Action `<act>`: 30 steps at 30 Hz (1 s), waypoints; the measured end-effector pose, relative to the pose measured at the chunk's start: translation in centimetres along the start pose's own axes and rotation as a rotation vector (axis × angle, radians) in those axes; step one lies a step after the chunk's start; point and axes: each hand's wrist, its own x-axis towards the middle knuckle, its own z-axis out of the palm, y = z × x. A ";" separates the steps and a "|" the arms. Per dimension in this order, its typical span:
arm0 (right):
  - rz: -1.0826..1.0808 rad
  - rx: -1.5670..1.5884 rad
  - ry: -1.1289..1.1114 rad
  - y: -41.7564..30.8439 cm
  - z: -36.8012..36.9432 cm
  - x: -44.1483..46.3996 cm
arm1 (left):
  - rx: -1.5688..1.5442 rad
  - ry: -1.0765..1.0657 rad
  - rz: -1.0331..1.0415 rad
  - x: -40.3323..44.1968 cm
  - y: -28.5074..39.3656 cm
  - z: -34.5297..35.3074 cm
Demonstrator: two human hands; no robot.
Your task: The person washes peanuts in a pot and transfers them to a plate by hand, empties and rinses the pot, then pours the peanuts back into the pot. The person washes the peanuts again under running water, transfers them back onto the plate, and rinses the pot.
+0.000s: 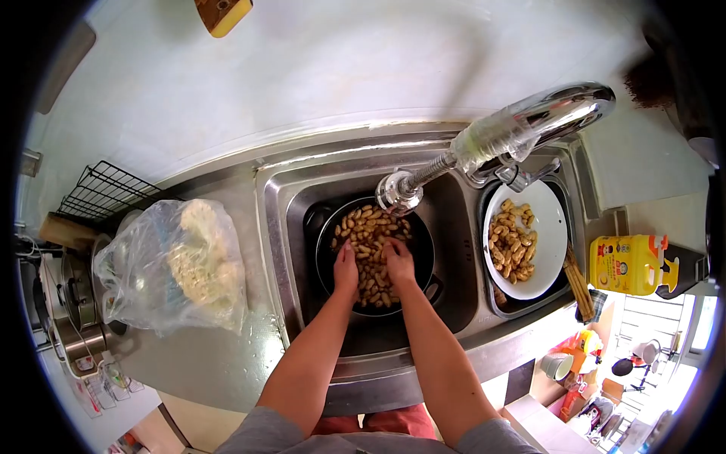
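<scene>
A dark round pan (321,266) sits in the larger sink basin, filled with unshelled peanuts (372,261) that look wet. Both hands are inside it, among the nuts. My left hand (345,271) is on the left side, its fingers curled and closed around peanuts. Opposite it, my right hand (399,263) has bent fingers closed on peanuts too. The fingertips are partly hidden by the nuts. In the smaller basin at the right, a white enamel bowl (553,246) holds more peanuts (512,246).
Over the pan hangs the faucet's spray head (399,193). A plastic bag with cauliflower (198,261) lies on the left counter, near a black wire rack (113,189). Wooden chopsticks (578,284) lean beside the bowl. A yellow jug (624,263) stands far right.
</scene>
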 end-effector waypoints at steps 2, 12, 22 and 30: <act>0.084 0.120 -0.052 0.3 1.2 -0.5 | -0.255 -0.015 -0.169 -0.4 0.4 0.3; 0.045 0.685 -0.038 -0.4 2.0 -2.9 | -0.649 -0.081 -0.123 -4.3 3.2 1.4; -0.104 0.728 0.012 -2.0 0.4 -7.7 | -0.630 -0.048 -0.034 -8.5 5.0 2.6; -0.260 0.589 0.136 -1.9 -0.7 -8.1 | -0.595 -0.104 -0.029 -9.5 5.5 4.0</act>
